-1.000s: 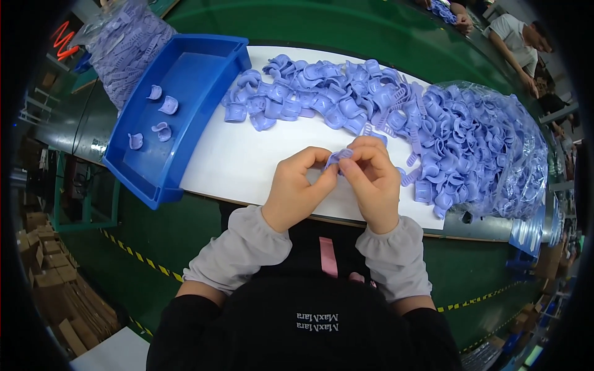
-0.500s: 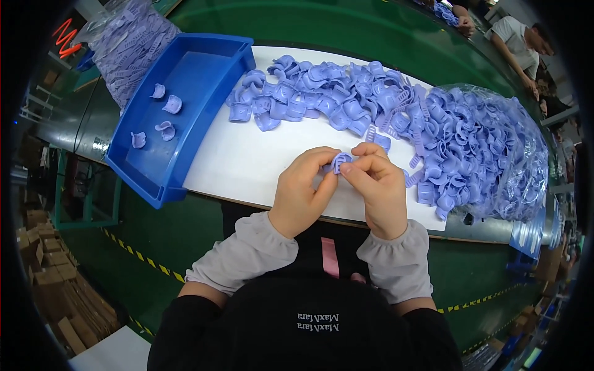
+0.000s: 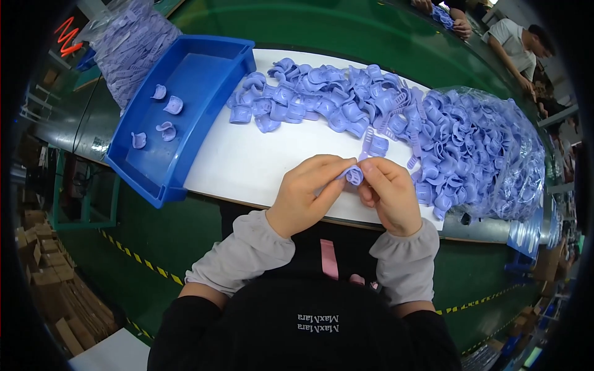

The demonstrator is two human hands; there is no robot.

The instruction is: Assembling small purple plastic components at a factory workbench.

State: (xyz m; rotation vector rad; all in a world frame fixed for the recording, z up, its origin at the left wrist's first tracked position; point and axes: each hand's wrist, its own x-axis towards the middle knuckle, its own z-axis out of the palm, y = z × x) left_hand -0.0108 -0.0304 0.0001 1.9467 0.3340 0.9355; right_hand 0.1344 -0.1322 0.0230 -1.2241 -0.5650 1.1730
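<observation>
Lilac plastic clip (image 3: pixel 354 175) is pinched between our left hand (image 3: pixel 307 193) and right hand (image 3: pixel 390 193), above the near edge of the white tabletop (image 3: pixel 260 161); the clip pile (image 3: pixel 396 117) lies far right, the blue tray (image 3: pixel 185 111) far left.

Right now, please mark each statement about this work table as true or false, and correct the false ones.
1. Both hands hold one small purple plastic piece between the fingertips. True.
2. The blue tray is full to the rim. False: it holds only a few purple pieces, mostly bare.
3. The blue tray lies to the left hand side. True.
4. The heap of purple pieces lies on a red board. False: it lies on a white board.
5. The right hand rests flat on the board. False: it is raised, pinching the piece.
</observation>
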